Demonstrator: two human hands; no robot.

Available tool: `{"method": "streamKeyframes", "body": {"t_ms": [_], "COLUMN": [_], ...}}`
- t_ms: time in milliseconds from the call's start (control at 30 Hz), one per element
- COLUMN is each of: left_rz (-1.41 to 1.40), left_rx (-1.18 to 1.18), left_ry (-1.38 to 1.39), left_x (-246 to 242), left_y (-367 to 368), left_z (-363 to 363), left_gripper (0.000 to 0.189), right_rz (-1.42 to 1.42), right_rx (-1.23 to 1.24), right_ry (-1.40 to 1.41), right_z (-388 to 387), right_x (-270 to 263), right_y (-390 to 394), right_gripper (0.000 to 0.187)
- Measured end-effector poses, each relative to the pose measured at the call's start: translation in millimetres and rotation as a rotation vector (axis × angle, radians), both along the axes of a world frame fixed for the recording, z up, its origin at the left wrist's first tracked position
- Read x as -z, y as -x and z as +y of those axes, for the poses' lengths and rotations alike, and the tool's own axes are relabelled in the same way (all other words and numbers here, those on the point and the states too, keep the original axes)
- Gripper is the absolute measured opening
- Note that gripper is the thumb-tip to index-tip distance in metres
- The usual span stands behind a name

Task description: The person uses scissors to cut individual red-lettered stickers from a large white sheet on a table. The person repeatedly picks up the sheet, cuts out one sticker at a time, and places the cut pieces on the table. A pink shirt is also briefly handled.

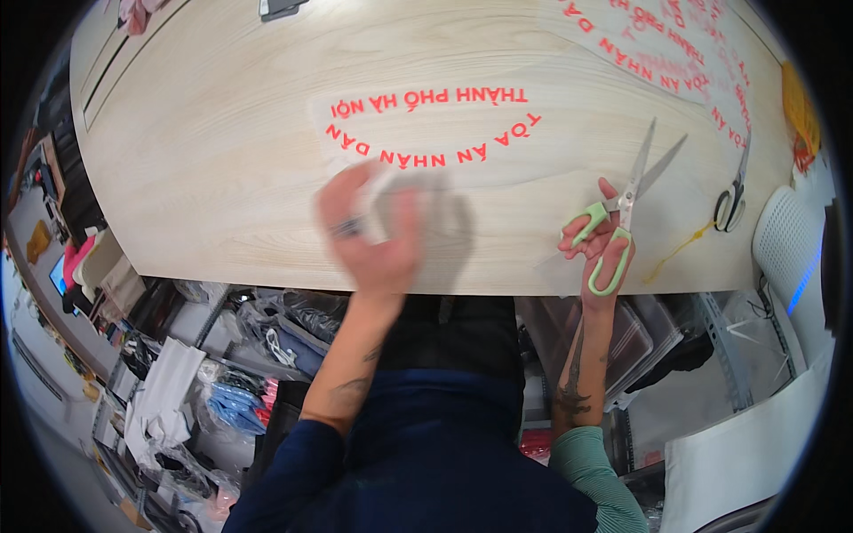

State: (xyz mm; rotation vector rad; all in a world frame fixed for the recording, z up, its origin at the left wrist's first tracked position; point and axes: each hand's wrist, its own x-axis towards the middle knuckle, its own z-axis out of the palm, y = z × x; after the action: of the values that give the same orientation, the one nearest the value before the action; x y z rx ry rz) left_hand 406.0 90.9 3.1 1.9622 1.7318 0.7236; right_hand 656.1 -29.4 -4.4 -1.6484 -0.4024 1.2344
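A clear film sheet with red lettering, one straight line and one curved line, lies flat on the pale wood-grain table. Close to its near edge is my left hand, blurred by motion, thumb and fingers apart, a dark ring on one finger. Nothing held shows clearly in it. My right hand holds scissors with light green handles. Their blades are spread and point away from me. Beside that hand, a small piece of clear film sits at the table's front edge.
More red-lettered film sheets overlap at the far right. Black-handled scissors with a yellow string lie near a white perforated bin. A phone-like dark object is at the back. Bagged clothing sits below left.
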Motion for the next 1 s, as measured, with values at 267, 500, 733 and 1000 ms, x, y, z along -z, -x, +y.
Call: {"method": "streamKeyframes", "body": {"t_ms": [267, 500, 733, 1000], "left_rz": [0.089, 0.075, 0.185, -0.011], "left_rx": [0.464, 0.512, 0.44, 0.624], "left_ry": [-0.05, -0.003, 0.237, 0.326], "left_x": [38, 27, 2, 18], "left_y": [-108, -89, -91, -70], "left_z": [76, 85, 84, 81], "left_gripper": [0.073, 0.063, 0.071, 0.076], "right_rz": [0.075, 0.169, 0.317, 0.159], "right_rx": [0.006, -0.139, -0.19, -0.333], "right_ry": [0.061, 0.176, 0.231, 0.318], "right_z": [-7, -59, -71, -78], "right_x": [-29, -50, -50, -49], "right_y": [11, 44, 71, 61], "right_gripper": [0.122, 0.11, 0.079, 0.093]}}
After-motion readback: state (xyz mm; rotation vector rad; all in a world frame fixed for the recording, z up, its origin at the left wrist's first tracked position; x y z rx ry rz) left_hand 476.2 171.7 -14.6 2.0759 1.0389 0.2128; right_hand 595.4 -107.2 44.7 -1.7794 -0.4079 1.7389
